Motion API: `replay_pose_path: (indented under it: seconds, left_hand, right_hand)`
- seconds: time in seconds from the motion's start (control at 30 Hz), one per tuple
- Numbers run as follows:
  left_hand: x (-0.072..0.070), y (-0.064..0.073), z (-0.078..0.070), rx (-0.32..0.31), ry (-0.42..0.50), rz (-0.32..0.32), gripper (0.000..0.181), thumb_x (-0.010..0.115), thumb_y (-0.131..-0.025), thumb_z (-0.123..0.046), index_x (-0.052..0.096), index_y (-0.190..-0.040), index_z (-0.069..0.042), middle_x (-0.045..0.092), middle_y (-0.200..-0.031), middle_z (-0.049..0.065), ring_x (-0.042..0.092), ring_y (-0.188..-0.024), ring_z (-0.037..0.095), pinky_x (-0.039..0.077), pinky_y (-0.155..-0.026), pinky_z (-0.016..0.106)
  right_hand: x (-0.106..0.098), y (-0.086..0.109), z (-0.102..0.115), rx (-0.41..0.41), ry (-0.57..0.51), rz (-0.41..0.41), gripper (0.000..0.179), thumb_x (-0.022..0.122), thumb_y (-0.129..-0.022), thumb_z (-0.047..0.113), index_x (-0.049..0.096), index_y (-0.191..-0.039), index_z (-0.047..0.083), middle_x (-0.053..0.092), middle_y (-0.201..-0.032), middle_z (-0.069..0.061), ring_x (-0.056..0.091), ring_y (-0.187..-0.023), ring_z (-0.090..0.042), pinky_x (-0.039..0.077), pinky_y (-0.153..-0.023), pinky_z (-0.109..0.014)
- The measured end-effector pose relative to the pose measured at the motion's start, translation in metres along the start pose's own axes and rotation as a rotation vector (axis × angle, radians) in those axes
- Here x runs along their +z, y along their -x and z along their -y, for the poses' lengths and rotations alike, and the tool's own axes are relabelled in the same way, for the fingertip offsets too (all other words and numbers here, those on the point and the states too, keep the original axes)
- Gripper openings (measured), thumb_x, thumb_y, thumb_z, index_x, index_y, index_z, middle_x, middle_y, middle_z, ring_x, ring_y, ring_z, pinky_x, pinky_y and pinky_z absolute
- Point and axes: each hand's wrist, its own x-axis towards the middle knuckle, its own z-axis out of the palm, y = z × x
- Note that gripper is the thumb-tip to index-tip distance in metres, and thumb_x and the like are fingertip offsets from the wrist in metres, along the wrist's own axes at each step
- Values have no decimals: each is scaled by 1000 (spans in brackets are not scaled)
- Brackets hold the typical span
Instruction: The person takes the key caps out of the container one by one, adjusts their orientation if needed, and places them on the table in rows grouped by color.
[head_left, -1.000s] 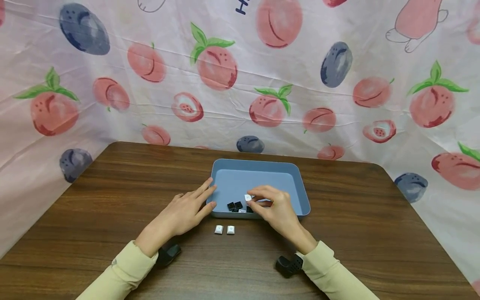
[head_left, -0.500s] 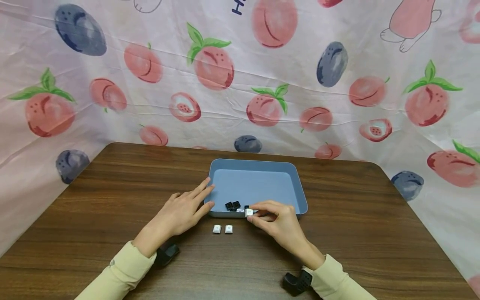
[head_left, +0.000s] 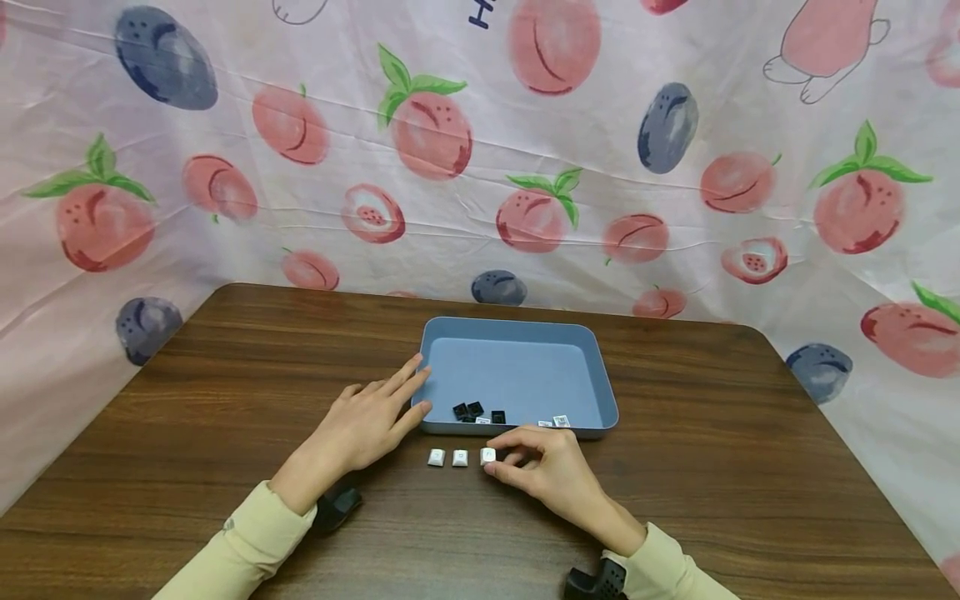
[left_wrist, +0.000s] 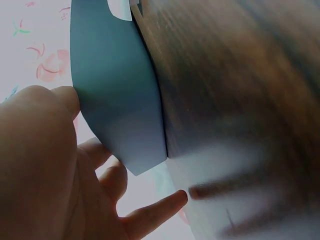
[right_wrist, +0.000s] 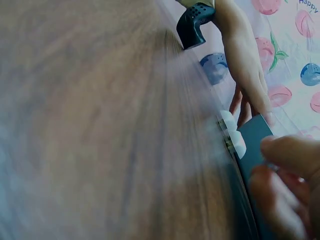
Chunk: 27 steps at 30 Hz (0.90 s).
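My right hand (head_left: 551, 462) pinches a white keycap (head_left: 488, 456) between thumb and index finger, low over the table in front of the tray. To its left, two white keycaps (head_left: 447, 457) sit side by side on the wood. In the right wrist view, these white keycaps (right_wrist: 237, 144) stand beyond my blurred fingertips (right_wrist: 272, 145). My left hand (head_left: 367, 425) lies with spread, fairly straight fingers at the left side of the blue tray (head_left: 517, 375). The left wrist view shows its fingers (left_wrist: 67, 97) against the tray wall (left_wrist: 120, 90).
Along the tray's near wall lie several black keycaps (head_left: 475, 409) and a few white ones (head_left: 561, 422), partly hidden by the rim. A dark wooden table (head_left: 712, 417) extends on all sides. Behind it hangs a fruit-print cloth (head_left: 300, 200).
My right hand has brought the white keycap from above the tray, over its near rim, down beside the two keycaps on the table. The left hand stays at the tray's side.
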Motion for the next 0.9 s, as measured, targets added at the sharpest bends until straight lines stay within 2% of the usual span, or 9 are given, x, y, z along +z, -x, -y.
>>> replay_pose_path:
  seconds: [0.2,0.37,0.57,0.9]
  left_hand:
    - [1,0,-1,-6,12,-9,63,38,-109,-52,32,-162,-19,23,-170,1,49,-139,43,35,-107,70]
    - [2,2,1,-4,26,-5,63,38,-109,-52,31,-162,-19,22,-170,2,50,-136,48,36,-106,70]
    - [1,1,0,1,39,1,63,37,-109,-53,31,-162,-20,22,-170,2,50,-135,50,35,-107,70]
    - [2,2,-1,-8,49,-4,63,39,-109,-51,31,-162,-19,22,-170,2,49,-136,51,35,-107,71]
  right_hand:
    - [2,0,-2,64,113,9,21,87,-83,20,80,-103,18,75,-87,6,61,-58,5,50,-53,-20]
    - [6,0,-4,92,120,-1,19,87,-83,22,81,-101,18,74,-80,7,58,-55,5,46,-50,-18]
    - [8,0,-5,114,127,-3,18,86,-84,23,81,-101,17,75,-83,5,58,-55,4,47,-51,-17]
    - [9,0,-4,105,178,-4,19,86,-85,23,81,-102,17,75,-88,5,55,-55,6,47,-53,-18]
